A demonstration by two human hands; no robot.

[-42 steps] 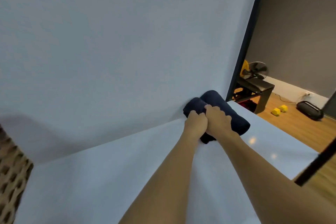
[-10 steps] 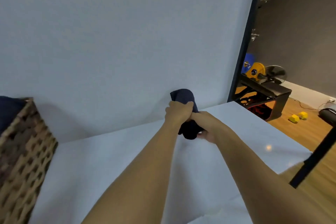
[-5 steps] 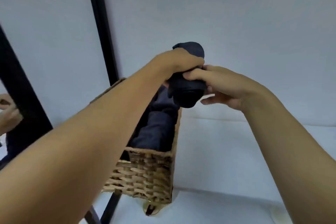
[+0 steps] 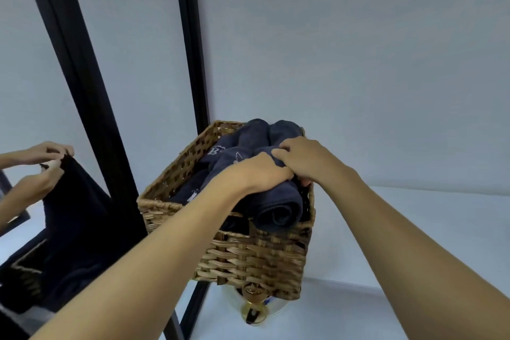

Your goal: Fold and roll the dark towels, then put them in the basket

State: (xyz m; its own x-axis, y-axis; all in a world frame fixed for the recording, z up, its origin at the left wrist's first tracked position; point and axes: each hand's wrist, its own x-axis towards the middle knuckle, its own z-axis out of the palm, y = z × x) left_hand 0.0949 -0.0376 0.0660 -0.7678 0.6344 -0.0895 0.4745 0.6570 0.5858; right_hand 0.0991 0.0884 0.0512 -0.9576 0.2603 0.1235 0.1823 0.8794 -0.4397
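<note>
**Rolled towel pressed into the basket**

Half a second ago both hands held the dark navy rolled terry towel [image 4: 278, 208] in the air above the basket; now it lies down inside the brown woven wicker basket [image 4: 248, 259], at the right front corner, its spiral end facing the camera and showing just above the front rim. It runs along the basket's right wall, touching it.

Left hand [image 4: 258, 174] lies palm down on top of the roll, fingers curled over the cloth and pressing on it. Right hand [image 4: 303, 159] sits just beside and slightly behind the left, touching it, fingers bent and gripping the upper fold of the same towel near the right rim. Both forearms reach in from the lower edge of the view.

Other dark navy rolled towels [image 4: 256, 132] fill the basket behind and to the left of the hands, two rounded ends rising at the far rim; one bears pale lettering too small to read. The basket stands on a white surface [image 4: 414, 229] against a pale grey-white wall [image 4: 345, 50]. Under its front edge a small gold-coloured object [image 4: 252, 309] is partly hidden, so what it is cannot be told.

At the left, beyond a black vertical frame post [image 4: 82, 91], another person's two hands [image 4: 41, 163] pinch the top edge of a hanging dark cloth [image 4: 74, 215].
</note>
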